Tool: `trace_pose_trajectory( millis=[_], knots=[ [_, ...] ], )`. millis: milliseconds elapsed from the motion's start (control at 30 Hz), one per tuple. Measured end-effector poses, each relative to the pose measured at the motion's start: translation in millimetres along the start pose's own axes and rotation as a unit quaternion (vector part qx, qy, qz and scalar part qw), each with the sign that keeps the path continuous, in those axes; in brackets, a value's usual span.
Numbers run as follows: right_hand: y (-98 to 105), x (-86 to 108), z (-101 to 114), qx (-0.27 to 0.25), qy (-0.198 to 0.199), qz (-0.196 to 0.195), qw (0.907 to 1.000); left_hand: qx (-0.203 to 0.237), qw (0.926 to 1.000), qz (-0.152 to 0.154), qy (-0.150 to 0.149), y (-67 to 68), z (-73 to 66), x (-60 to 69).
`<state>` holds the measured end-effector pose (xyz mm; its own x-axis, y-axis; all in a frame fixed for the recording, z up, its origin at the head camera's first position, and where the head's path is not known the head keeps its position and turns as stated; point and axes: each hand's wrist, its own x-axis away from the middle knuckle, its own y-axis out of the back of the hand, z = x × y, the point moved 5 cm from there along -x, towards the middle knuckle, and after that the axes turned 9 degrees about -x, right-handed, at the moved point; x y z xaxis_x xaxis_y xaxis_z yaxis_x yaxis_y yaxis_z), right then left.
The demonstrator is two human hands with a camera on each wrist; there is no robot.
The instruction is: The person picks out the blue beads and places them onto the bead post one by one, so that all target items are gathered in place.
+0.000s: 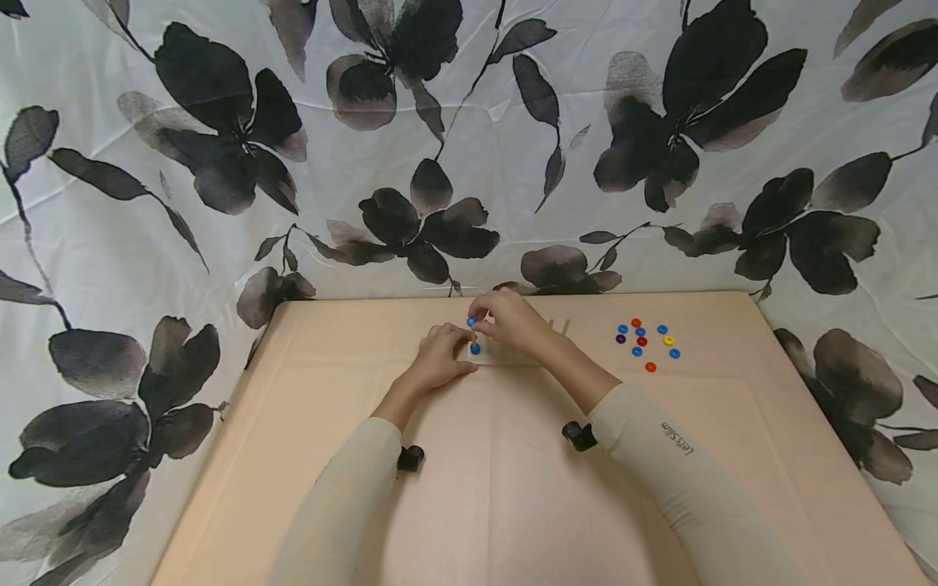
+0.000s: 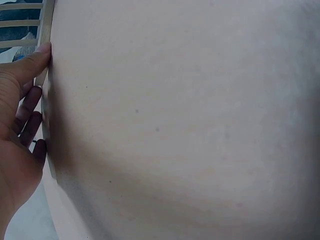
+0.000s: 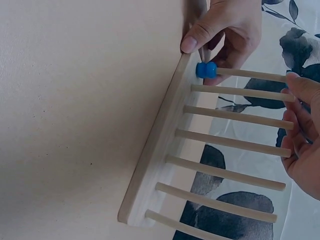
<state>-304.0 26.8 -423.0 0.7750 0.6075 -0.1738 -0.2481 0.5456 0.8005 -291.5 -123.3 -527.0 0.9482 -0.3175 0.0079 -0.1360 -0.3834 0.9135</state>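
Note:
A wooden peg rack [image 3: 165, 130] stands on the table, several thin pegs rising from its long base. My left hand [image 1: 440, 356] grips one end of that base, thumb on the near side and fingers behind, as the left wrist view [image 2: 22, 110] also shows. Blue beads [image 3: 206, 70] sit at the foot of the end peg [image 3: 250, 74]. At the top of this same peg, my right hand [image 1: 509, 321] pinches another blue bead [image 1: 471, 322] between thumb and fingers. The fingers mostly hide that bead in the right wrist view.
To the right of the rack lies a loose group of beads: orange [image 1: 650, 367], yellow [image 1: 668, 341], red [image 1: 642, 342], purple [image 1: 620, 338] and several blue [image 1: 675, 353]. A floral cloth [image 1: 469, 163] hangs behind the pale table [image 1: 513, 488].

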Motion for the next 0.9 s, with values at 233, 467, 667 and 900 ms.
trace_pose_trajectory(
  millis=[233,467,667,900],
  knots=[
    [-0.6,0.0,-0.3,0.005,-0.009,0.000,0.9999,-0.001,1.0000,0.005,0.003,-0.9,0.9,-0.2],
    [-1.3,-0.5,-2.1,0.004,-0.011,0.002,0.9999,-0.002,1.0000,0.006,0.005,-2.4,0.2,-1.3],
    [-0.5,-3.5,-6.5,-0.003,-0.012,0.011,0.9999,-0.002,0.9999,0.006,0.013,-2.7,-0.1,-4.5],
    [2.2,-7.4,-12.1,-0.002,-0.013,0.018,0.9997,0.002,0.9998,0.001,0.018,-2.6,-0.6,-9.0]
  ],
)
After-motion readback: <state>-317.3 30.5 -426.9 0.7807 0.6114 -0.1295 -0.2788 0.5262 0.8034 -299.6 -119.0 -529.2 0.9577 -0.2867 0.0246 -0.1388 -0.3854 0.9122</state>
